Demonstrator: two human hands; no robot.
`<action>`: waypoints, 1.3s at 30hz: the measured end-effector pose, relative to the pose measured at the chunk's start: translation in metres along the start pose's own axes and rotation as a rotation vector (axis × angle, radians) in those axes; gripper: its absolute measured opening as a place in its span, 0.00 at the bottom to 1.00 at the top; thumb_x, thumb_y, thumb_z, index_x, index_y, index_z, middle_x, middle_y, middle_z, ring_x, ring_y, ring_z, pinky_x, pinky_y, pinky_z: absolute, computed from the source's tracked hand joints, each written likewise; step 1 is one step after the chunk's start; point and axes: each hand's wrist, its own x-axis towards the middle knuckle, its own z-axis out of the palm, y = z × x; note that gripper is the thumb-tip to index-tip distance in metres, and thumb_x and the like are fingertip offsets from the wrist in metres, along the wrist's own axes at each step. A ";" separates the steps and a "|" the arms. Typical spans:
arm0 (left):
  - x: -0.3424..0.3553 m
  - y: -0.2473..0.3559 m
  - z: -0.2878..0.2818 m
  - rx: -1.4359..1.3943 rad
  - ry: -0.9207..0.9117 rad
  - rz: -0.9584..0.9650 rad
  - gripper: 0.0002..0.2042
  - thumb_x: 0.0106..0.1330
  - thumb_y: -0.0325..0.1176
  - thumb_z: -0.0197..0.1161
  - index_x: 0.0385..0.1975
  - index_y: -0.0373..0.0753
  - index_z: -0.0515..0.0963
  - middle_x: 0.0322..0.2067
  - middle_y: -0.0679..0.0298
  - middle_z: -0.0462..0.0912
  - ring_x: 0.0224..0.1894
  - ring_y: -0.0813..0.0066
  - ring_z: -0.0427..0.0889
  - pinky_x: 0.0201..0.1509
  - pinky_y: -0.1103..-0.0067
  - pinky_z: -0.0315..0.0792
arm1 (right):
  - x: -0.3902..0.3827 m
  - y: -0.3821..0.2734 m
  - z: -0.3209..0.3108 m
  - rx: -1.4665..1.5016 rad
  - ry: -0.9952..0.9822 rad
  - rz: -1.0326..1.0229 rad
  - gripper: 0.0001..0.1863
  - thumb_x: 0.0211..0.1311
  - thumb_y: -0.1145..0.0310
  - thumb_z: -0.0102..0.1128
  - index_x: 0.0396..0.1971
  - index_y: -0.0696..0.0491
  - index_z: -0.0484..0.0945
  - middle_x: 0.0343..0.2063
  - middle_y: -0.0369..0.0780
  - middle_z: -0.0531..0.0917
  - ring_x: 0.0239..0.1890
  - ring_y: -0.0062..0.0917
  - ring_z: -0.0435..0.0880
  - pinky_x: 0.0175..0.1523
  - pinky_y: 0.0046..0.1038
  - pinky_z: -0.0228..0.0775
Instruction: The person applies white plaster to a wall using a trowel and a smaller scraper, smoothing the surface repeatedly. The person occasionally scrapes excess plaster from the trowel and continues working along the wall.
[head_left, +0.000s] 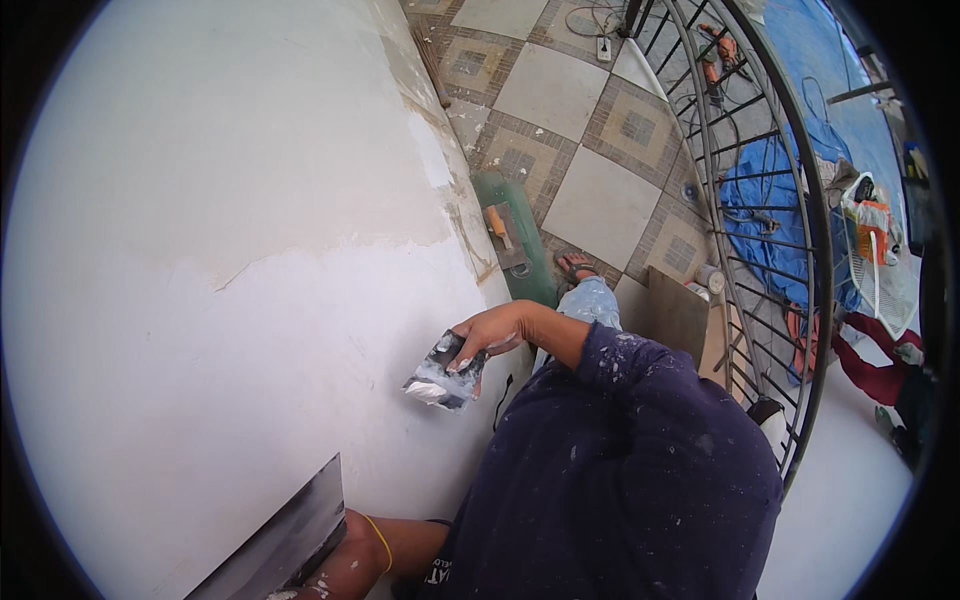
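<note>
My right hand [490,335] grips a putty knife [445,372] by the wall, thumb across its blade. A lump of white putty [427,392] sits near the blade's edge. Lower left, my left hand [340,562], with a yellow band at the wrist, is closed on a wide steel filling blade [275,535]; its handle side is partly hidden. The wall [270,340] beside both hands carries a bright white coat below a greyer area, with an uneven boundary between. Putty smears mark my fingers and dark sleeve.
A plastering trowel [508,238] with an orange handle lies on a green board [535,265] by the wall's foot. A metal railing [815,230] bounds the tiled floor [600,205]. Beyond it are blue sheeting [765,190], an orange power tool [722,45] and another person's red sleeve [870,375].
</note>
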 end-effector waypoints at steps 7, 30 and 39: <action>0.003 0.010 -0.011 0.050 0.089 0.056 0.30 0.64 0.53 0.55 0.51 0.29 0.69 0.47 0.45 0.70 0.44 0.53 0.75 0.45 0.63 0.72 | 0.013 0.020 -0.007 0.038 -0.110 0.019 0.21 0.63 0.72 0.57 0.52 0.66 0.67 0.41 0.48 0.82 0.38 0.34 0.85 0.44 0.36 0.82; 0.007 0.035 -0.029 0.646 0.614 0.764 0.20 0.67 0.43 0.59 0.47 0.30 0.72 0.43 0.46 0.74 0.41 0.53 0.77 0.40 0.63 0.73 | -0.020 -0.036 0.017 -0.144 0.073 -0.025 0.19 0.63 0.75 0.53 0.53 0.63 0.64 0.41 0.52 0.81 0.38 0.42 0.85 0.42 0.46 0.83; 0.011 0.033 -0.033 0.713 0.649 0.856 0.20 0.66 0.40 0.60 0.45 0.27 0.72 0.44 0.46 0.75 0.43 0.52 0.77 0.42 0.61 0.72 | -0.021 -0.037 0.018 -0.163 -0.067 -0.103 0.20 0.64 0.73 0.50 0.56 0.60 0.64 0.45 0.54 0.79 0.43 0.47 0.83 0.46 0.60 0.76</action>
